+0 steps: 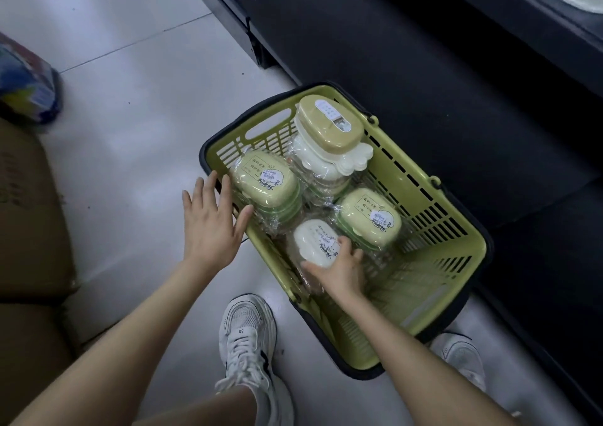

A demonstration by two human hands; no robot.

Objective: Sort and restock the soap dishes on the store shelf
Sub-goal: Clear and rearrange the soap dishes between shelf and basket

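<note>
Entry: the basket (355, 337) stands on the floor (130, 83), with the dark shelf base (391, 50) running past it from 12 to 3 o'clock. The white soap dish (315, 241), in clear wrap, lies low in the basket at about 8 o'clock of its centre. Its long axis appears to run roughly 10 to 4 o'clock. My right hand (339, 272) comes in from 5 o'clock and is on it. The fingers (344, 243) curl over the lid and the thumb sits on the near edge, so this hand holds the dish at its near end. My left hand (208, 226) is spread wide and flat over the basket's rim at 9 o'clock and holds nothing. Its thumb tip is just beside the wrapped green stack (264, 180) at 10 o'clock; contact I cannot tell. A second green stack (368, 218) presses close at 2 o'clock of the white dish, and a tall stack (329, 125) stands at 12 to 1 o'clock. Judgement: the right hand is the nearer and already engaged. The lift should go straight up and back toward 6 o'clock, where the basket is open. The neighbouring wraps at 10 and 2 o'clock may drag.
</note>
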